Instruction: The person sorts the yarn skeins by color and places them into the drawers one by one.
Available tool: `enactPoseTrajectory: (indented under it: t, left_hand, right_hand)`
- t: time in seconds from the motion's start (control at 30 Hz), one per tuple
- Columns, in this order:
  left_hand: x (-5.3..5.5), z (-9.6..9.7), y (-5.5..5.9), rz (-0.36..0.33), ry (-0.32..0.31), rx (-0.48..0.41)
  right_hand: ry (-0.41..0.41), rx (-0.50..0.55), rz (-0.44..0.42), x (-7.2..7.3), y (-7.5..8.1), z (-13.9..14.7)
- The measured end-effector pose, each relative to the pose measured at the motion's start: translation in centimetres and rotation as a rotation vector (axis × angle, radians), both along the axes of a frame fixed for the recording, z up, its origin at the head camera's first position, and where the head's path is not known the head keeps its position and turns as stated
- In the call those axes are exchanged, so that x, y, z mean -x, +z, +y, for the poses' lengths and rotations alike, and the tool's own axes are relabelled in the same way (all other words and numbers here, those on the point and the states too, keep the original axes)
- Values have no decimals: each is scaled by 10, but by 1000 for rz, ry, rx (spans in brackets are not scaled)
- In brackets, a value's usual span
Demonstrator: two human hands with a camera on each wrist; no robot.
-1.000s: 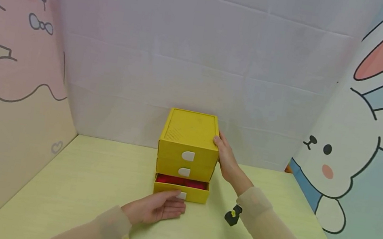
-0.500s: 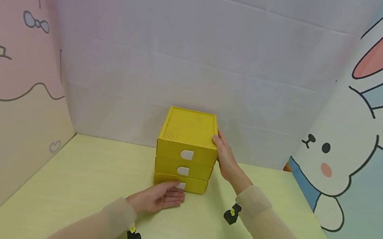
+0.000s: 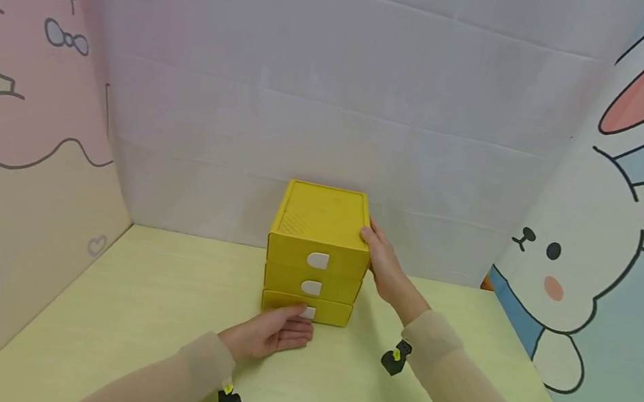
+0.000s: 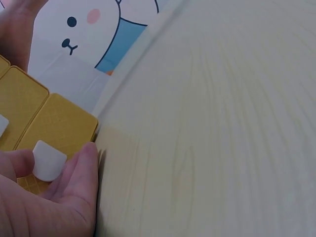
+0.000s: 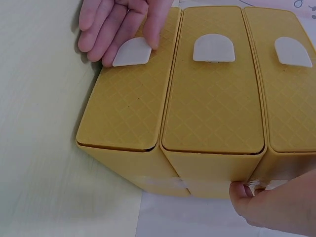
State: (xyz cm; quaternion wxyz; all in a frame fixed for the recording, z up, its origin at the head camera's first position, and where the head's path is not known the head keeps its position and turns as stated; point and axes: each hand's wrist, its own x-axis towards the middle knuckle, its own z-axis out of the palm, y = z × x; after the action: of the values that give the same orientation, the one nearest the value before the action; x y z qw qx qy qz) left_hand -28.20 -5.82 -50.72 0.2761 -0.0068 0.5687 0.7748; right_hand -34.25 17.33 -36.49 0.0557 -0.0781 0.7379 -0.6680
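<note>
A yellow unit of three stacked drawers (image 3: pixel 327 215) stands at mid-table, each drawer front bearing a white tab handle. All three drawers are shut. At the bottom one, my left hand (image 3: pixel 266 335) pinches the white handle (image 4: pixel 48 161), thumb above and fingers below it; the fingers also show in the right wrist view around that handle (image 5: pixel 132 52). My right hand (image 3: pixel 389 272) holds the unit's right side near the top, thumb at the upper edge. Part of this hand (image 5: pixel 276 205) appears against the side in the right wrist view. The drawers' insides are hidden.
The pale wood-grain table (image 3: pixel 161 288) extends around the unit. A white cloth wall (image 3: pixel 339 80) stands close behind. Cartoon-printed panels border both sides, with a rabbit (image 3: pixel 573 264) on the right. A small black camera (image 3: pixel 395 359) hangs below each sleeve cuff.
A second ago the bottom drawer stood partly out, with red contents visible. My left hand has pushed it in. My right hand keeps its hold on the unit's side.
</note>
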Motion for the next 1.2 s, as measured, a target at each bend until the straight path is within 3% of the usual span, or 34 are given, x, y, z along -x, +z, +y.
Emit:
enactPoseTrajectory:
  t: [0.3, 0.87, 1.2]
  left_hand:
    - [0, 3, 0, 25, 6, 21]
    - [0, 11, 3, 63, 37, 65]
    - [-3, 5, 0, 43, -24, 66]
  right_hand:
    - [-23, 13, -27, 1, 7, -2]
    - [44, 5, -46, -2, 12, 9]
    - [97, -14, -47, -12, 8, 18]
